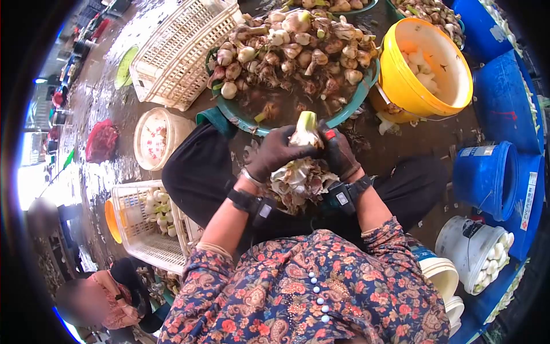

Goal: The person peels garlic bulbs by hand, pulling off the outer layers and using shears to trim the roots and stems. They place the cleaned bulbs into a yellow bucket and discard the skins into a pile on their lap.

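Note:
My left hand (278,152), in a dark glove, is closed around a garlic bulb (305,136) with a cut green-white stem pointing up. Close against the bulb's other side is my right hand (340,153), also gloved, with its fingers curled. A bit of red shows at those fingers; I cannot tell what they grip. Below both hands lies a heap of loose papery garlic skins (302,182) in my lap. Just beyond them stands a green basin (232,114) piled with muddy, unpeeled garlic bulbs (298,49).
A yellow bucket (395,74) with peeled garlic stands front right. Blue (481,178) and white (458,246) buckets line the right side. White crates (183,63) (149,252) and a small white bucket (163,137) stand left. Another person (109,298) sits lower left.

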